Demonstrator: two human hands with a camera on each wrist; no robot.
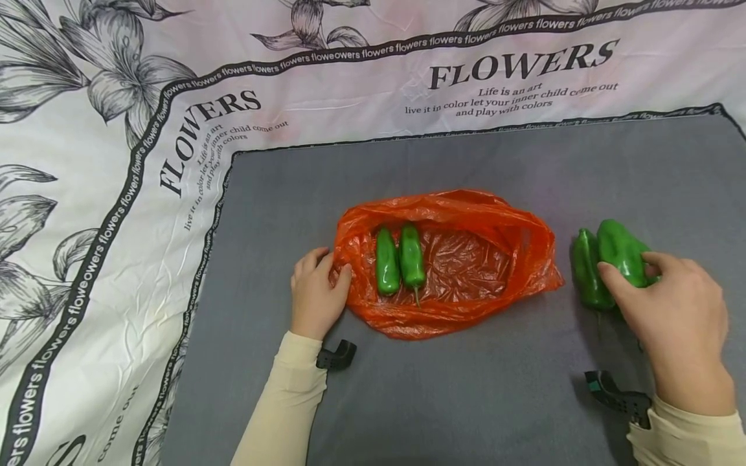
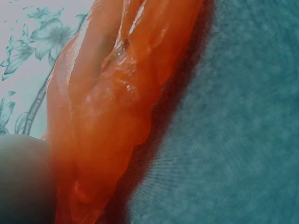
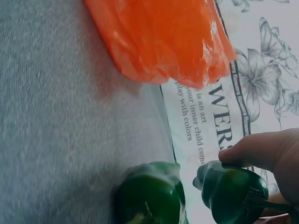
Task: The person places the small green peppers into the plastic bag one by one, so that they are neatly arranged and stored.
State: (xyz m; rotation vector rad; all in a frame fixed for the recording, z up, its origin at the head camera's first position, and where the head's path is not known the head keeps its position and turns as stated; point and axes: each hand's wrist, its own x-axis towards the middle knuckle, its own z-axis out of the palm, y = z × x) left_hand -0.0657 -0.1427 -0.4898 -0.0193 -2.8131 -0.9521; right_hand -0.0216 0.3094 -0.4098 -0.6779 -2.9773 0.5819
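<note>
An orange-red plastic bag (image 1: 431,327) lies with its mouth spread wide, and two green peppers (image 1: 387,264) rest side by side at the left inside it. My left hand (image 1: 319,298) holds the bag's left edge, thumb and fingers at the rim. In the left wrist view, the bag's side (image 2: 103,107) fills much of the picture. To the right of the bag, my right hand (image 1: 684,310) pinches a green pepper (image 1: 620,249) between thumb and fingers. Another green pepper (image 1: 587,272) lies just left of it. The right wrist view shows the held pepper (image 3: 233,191) raised, its stem toward the wrist.
Beneath everything is a grey cloth surface (image 1: 478,395) with a white border (image 1: 350,97) printed with flowers and lettering. A black wrist mount (image 1: 337,356) sits on the left wrist, and another black mount (image 1: 620,398) on the right.
</note>
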